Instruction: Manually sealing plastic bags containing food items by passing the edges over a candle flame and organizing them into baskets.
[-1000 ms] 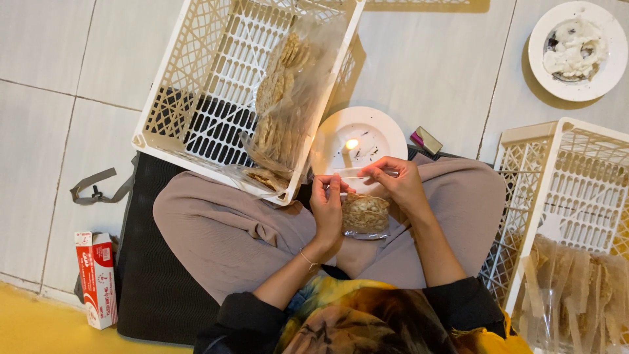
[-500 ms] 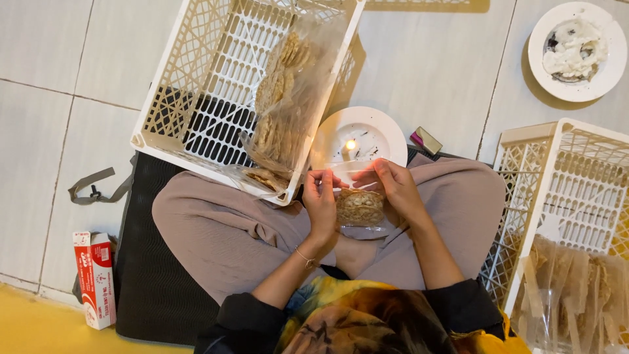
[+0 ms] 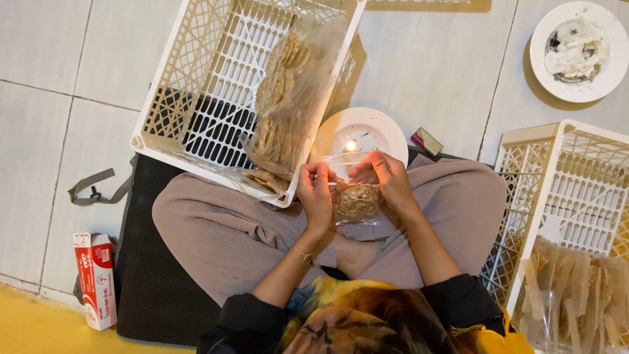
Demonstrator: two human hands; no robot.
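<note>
I sit cross-legged on a black mat (image 3: 147,262). Between both hands I hold a small clear plastic bag of round brown crackers (image 3: 355,202) over my lap. My left hand (image 3: 316,195) pinches the bag's top left edge, and my right hand (image 3: 386,180) grips the top right edge. The bag's open mouth is stretched out just in front of a small lit candle (image 3: 350,145), which stands on a white plate (image 3: 386,134) on the floor.
A white plastic crate (image 3: 196,98) with packed cracker bags (image 3: 285,98) rests against my left knee. A second crate (image 3: 563,196) with clear bags stands at right. A white plate with residue (image 3: 576,52) lies far right, a lighter (image 3: 426,141) beside the candle plate, a red-white box (image 3: 95,278) at left.
The hands first worked the bag's mouth near the candle, then dropped to the cracker bag at my lap. Now they hold its top edge stretched out again.
</note>
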